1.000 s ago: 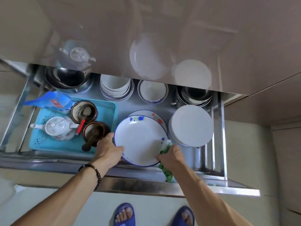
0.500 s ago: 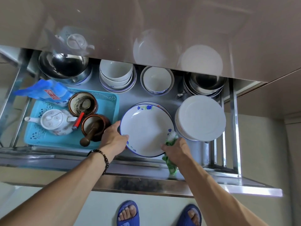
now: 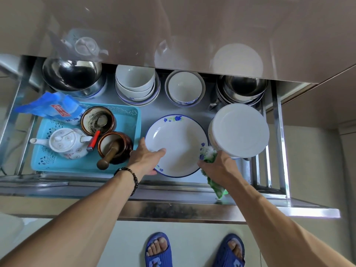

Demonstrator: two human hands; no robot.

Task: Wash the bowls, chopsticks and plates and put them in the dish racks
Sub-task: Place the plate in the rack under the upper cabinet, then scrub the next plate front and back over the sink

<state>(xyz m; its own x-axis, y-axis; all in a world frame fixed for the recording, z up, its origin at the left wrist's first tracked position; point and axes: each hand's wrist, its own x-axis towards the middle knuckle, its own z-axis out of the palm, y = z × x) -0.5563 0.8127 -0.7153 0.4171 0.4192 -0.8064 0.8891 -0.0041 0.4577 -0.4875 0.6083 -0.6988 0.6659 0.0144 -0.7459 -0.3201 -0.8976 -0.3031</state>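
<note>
Flower-rimmed plate (image 3: 176,145) lies flat, face up, in the steel pull-out rack (image 3: 150,112), round, so no long axis. Left hand (image 3: 146,158) grips its near-left rim, thumb inside. Right hand (image 3: 218,166) clutches a green cloth (image 3: 217,187) at the plate's right edge. Blue tray (image 3: 127,122) holds a teapot (image 3: 66,142), two brown jars, one with pestle (image 3: 108,156). White bowl stack (image 3: 135,83) sits behind.

A teapot (image 3: 66,143) is sitting in the blue tray (image 3: 126,120); a mortar with pestle (image 3: 113,148) is standing at its three o'clock.
</note>
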